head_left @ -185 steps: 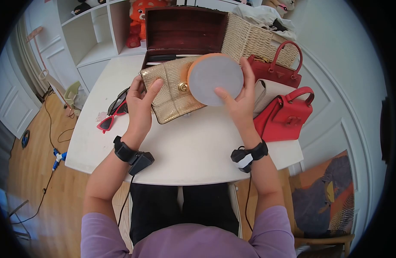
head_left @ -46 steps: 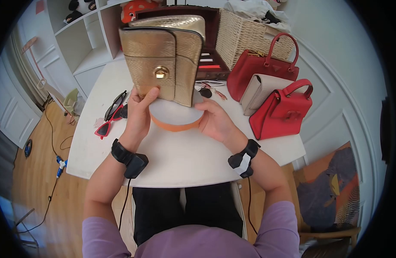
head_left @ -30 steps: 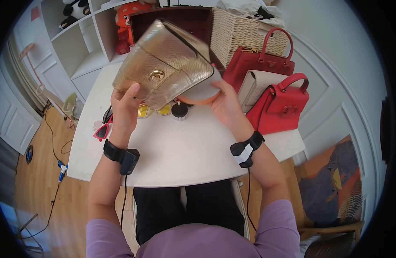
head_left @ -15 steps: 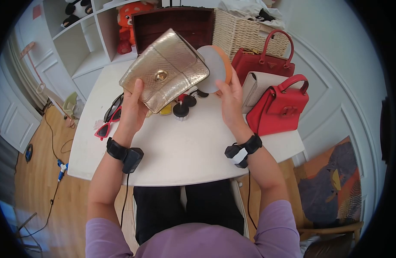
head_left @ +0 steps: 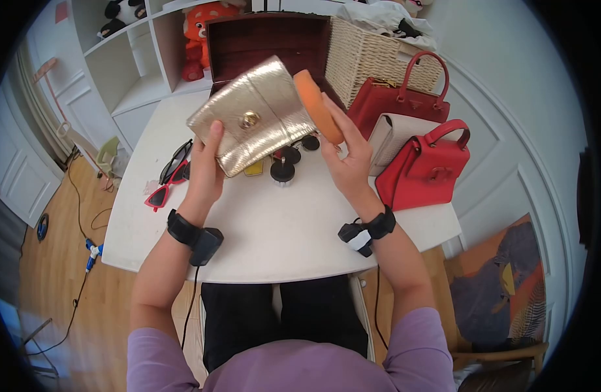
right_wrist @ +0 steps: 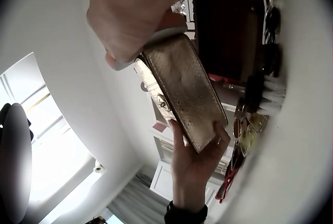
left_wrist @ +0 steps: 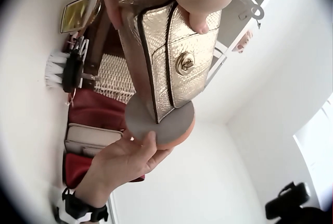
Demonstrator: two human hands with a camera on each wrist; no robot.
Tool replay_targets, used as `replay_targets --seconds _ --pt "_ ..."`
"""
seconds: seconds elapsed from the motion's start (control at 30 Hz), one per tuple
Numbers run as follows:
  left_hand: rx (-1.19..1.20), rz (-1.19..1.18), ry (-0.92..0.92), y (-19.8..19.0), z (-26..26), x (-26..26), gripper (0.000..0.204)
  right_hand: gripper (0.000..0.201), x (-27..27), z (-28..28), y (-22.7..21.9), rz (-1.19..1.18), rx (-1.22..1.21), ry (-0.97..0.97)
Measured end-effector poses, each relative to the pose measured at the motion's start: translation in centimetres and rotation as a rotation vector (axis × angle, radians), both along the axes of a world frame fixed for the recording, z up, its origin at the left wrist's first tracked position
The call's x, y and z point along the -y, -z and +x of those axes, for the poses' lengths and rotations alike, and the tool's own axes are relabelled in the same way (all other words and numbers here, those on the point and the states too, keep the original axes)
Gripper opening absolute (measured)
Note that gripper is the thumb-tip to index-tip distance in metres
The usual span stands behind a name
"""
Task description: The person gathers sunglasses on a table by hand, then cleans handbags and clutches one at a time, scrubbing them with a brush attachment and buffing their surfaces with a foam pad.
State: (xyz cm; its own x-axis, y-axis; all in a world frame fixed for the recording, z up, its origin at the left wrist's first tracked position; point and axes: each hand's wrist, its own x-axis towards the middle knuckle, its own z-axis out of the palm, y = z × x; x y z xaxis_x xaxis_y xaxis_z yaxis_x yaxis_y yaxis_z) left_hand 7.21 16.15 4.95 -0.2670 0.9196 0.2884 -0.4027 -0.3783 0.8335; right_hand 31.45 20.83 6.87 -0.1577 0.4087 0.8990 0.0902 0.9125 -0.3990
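Tilted above the table, a gold snakeskin-textured clutch bag (head_left: pixel 268 98) with a round turn-lock faces up. My left hand (head_left: pixel 207 168) grips its lower left corner, thumb on the front. My right hand (head_left: pixel 348 155) holds a round orange pad (head_left: pixel 311 98) with a grey face by its edge. In the left wrist view the pad's grey face (left_wrist: pixel 177 125) lies against the bag's far end, right thumb on the pad. The right wrist view shows the bag's side panel (right_wrist: pixel 184 88), the pad at its upper end.
Beneath the bag stands a small black-topped brush (head_left: pixel 283 172) with white bristles, beside yellow-lensed glasses (head_left: pixel 253 170). Red sunglasses (head_left: pixel 158 196) lie at left. An open dark chest (head_left: pixel 268 42) and wicker basket (head_left: pixel 372 62) stand behind; red handbags (head_left: pixel 434 166) and a beige bag stand right.
The bag has gone from upright back to a tilted pose, its front toward the head camera. The pad has turned from grey face showing to its orange edge, against the bag's right end.
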Motion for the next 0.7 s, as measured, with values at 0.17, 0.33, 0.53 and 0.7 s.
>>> replay_targets --seconds 0.17,0.33,0.53,0.7 --pt "-0.008 -0.049 -0.026 -0.3 -1.5 -0.1 0.061 0.059 0.6 -0.2 0.0 -0.002 0.073 0.004" --pt "0.001 -0.082 -0.100 -0.2 -0.6 0.0 0.059 0.054 0.3 0.1 0.0 0.177 0.047 0.141" --pt "-0.095 -0.002 -0.073 -0.8 -0.1 0.7 0.052 0.052 0.4 0.2 0.0 0.412 0.172 0.394" --pt "-0.124 0.041 0.053 -1.3 1.5 1.8 0.051 0.052 1.1 -0.7 0.8 0.411 0.363 0.153"
